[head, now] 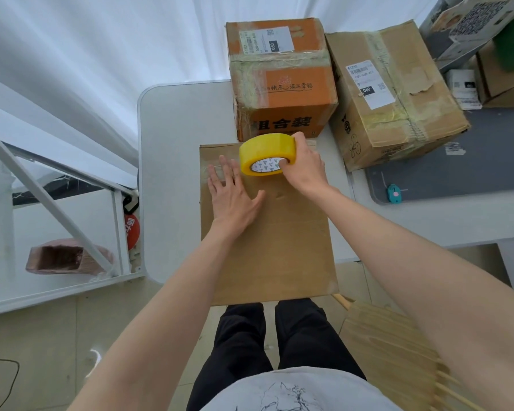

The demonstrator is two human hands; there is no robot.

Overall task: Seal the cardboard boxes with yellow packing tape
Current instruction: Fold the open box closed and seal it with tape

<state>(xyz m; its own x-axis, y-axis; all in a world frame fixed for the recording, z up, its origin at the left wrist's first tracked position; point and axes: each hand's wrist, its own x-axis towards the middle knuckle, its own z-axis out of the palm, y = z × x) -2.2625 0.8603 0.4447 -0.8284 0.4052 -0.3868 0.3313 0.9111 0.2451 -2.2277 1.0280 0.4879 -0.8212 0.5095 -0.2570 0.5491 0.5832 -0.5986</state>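
Flat on the plain brown cardboard box on the white table, the left hand presses with straight fingers while the right hand grips the glossy yellow tape roll at its far edge.

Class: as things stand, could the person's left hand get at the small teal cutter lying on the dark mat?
Probably not easily. The left hand presses the plain box, and the right hand with the tape roll lies between it and the teal cutter.

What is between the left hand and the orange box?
In the head view, the yellow tape roll, held by the right hand, lies between the left hand and the orange box.
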